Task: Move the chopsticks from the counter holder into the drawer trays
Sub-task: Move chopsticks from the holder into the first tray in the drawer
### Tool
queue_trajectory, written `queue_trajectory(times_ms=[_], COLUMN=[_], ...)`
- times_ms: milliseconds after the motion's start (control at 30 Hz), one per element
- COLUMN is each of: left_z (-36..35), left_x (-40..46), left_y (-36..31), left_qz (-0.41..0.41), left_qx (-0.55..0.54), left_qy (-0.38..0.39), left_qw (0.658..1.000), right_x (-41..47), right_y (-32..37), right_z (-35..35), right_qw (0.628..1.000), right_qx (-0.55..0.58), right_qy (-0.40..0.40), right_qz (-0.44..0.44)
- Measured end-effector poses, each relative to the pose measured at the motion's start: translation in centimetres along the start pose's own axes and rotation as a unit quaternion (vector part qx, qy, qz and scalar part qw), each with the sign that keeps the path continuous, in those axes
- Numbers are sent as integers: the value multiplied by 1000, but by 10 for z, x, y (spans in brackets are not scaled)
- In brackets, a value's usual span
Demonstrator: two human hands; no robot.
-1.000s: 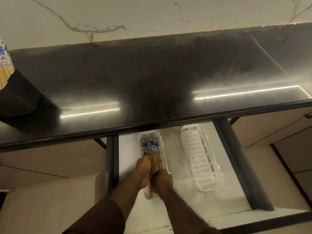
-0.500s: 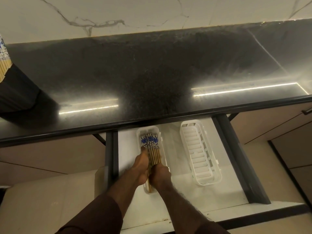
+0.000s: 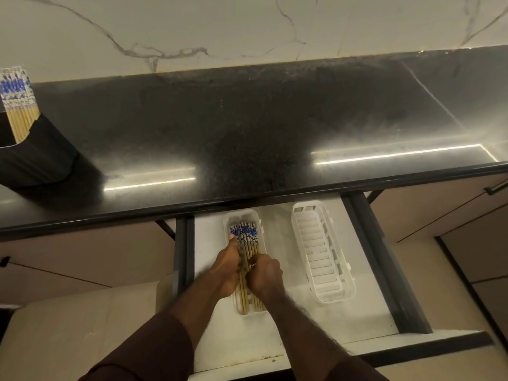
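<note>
Both hands are down in the open drawer [image 3: 209, 339], working the same bundle. The left hand [image 3: 226, 266] lies along the left side of the chopsticks in the tray [image 3: 247, 251], fingers stretched forward and loosely together, its forefinger tip reaching up to the blue-and-white patterned ends. The right hand [image 3: 265, 274] is curled, knuckles up, fingers tucked down onto the bamboo shafts from the right. Between them the sticks are pressed from both sides; whether either hand actually grips them or just pushes, I cannot tell.

The sticks lie lengthwise in the left white tray [image 3: 242, 215], patterned ends toward the worktop [image 3: 247, 119], plain tips poking out below the wrists. Just to the right, apart from it, sits a second white tray [image 3: 321, 251], slotted floor showing.

Up on the black worktop at far left, the dark holder [image 3: 35, 155] stands with more chopsticks [image 3: 19, 105] upright in it, same blue-and-white tops. No readable writing or brand anywhere; the pattern on the sticks is too small to make out.
</note>
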State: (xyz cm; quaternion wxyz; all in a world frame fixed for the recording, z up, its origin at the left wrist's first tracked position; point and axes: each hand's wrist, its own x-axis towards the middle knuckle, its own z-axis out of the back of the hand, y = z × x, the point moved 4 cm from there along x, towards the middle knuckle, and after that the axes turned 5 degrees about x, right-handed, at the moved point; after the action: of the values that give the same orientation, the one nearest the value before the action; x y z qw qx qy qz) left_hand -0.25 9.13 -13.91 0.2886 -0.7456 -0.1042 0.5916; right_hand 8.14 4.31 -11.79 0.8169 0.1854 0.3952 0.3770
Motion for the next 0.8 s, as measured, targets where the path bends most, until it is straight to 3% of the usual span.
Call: queue_trajectory(times_ms=[400,800], left_z=[6,70], left_x=[-67,-165], left_y=[-34,-97], left_qz=[-84,-200], left_qx=[13,-10], left_qy=[-63,-128], left_qw=[994,971], right_x=[-24,-91], right_y=[37,151], right_z=[58,73], right_qw=[993,959], right_qx=[90,198], right_qy=[-39,-79], right_qz=[63,186])
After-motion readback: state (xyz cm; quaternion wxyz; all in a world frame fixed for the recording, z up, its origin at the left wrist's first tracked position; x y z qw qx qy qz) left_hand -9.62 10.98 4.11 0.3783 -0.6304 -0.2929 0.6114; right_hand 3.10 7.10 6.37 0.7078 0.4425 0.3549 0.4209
